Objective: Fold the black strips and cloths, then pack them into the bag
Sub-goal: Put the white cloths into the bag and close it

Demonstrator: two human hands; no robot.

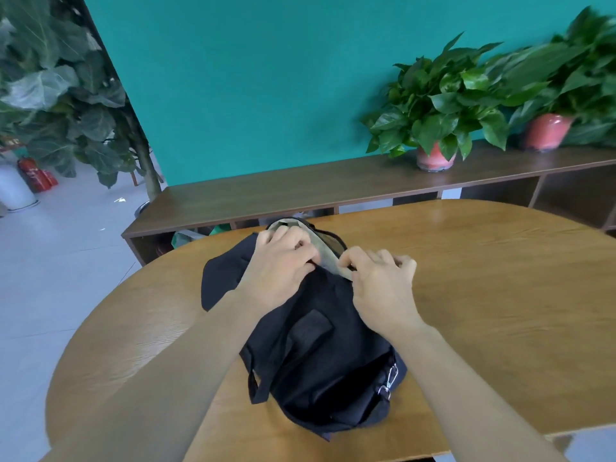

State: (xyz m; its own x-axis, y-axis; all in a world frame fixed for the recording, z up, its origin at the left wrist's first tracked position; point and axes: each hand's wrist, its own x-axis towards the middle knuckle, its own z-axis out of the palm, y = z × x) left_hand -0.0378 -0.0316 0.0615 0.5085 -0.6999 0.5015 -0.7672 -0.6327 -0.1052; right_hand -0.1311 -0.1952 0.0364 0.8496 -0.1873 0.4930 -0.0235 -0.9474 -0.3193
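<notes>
Hands work the bag [316, 345] lying mid-bench [500, 295]: left hand [283, 261] pinches its dark rim, right hand [380, 278] pinches the tan lining, each grip clamped, apparently spreading the mouth for packing.

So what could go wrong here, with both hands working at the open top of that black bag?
1. Both hands, left and right, pinch the bag at its opening; the tan lining might snag or catch there.
2. The loose strap and the metal clip lie near the table edge closest to the person; a tug could drag the bag toward it.
3. Black cloth spreads beside the bag and may be missed.
</notes>
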